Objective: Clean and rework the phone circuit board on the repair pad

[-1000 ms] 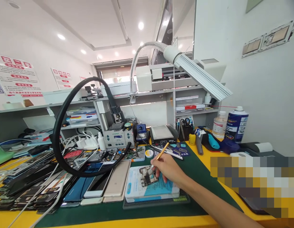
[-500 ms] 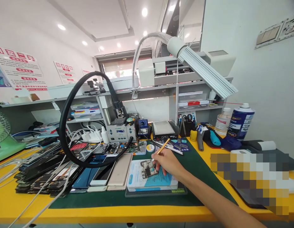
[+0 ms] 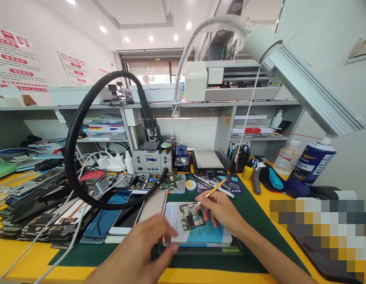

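clamping a gold tool [image 3: 216,188], right fingers [image 3: 207,202] face parted left fingers [image 3: 163,228]; a holder [image 3: 240,165] contains scissors [image 3: 245,148].

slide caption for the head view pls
Right hand holds a slim golden tool at a flat grey circuit board on a white and blue box, left hand nearby.

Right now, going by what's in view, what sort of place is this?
Most likely a phone repair shop: a bare phone circuit board lies on the workbench's blue-and-white box, a hot-air rework station stands behind it, and phone parts are piled at the left.
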